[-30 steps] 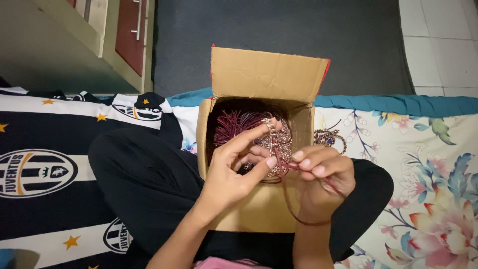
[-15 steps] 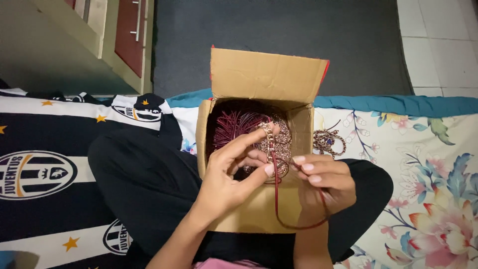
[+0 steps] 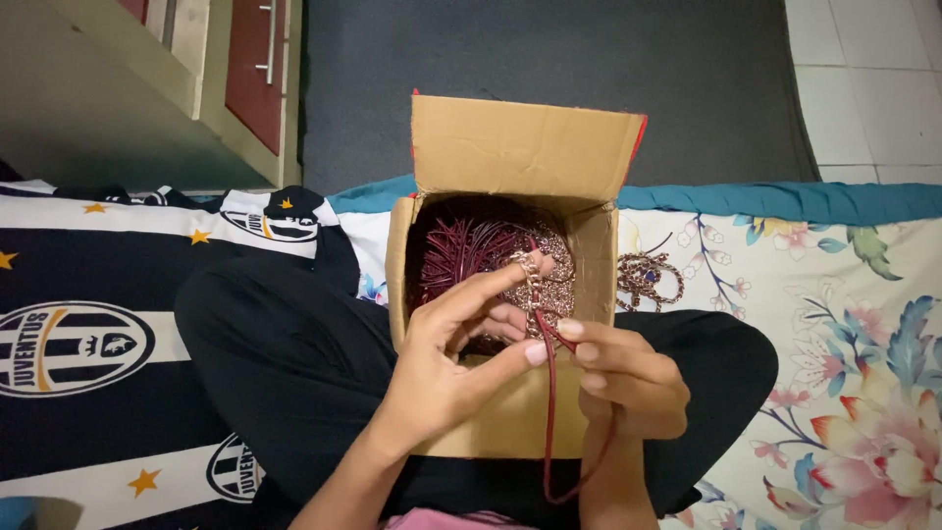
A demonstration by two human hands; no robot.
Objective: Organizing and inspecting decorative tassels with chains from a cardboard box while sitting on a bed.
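An open cardboard box (image 3: 525, 152) rests on my lap, filled with dark red cords (image 3: 461, 255) and a heap of rose-gold chains (image 3: 554, 275). My left hand (image 3: 451, 368) pinches a rose-gold chain clasp (image 3: 528, 265) between thumb and forefinger above the box. My right hand (image 3: 628, 378) grips a dark red cord (image 3: 549, 422) that joins the clasp and loops down past my wrist.
A small pile of chains (image 3: 648, 275) lies on the floral bedsheet (image 3: 844, 334) right of the box. A black-and-white striped blanket (image 3: 88, 334) covers the left. A cabinet with red drawers (image 3: 255, 69) and a dark floor mat (image 3: 549, 59) lie beyond.
The cord's loop has swung from my right side to hang below my wrists. My left fingers have shifted slightly up on the clasp.
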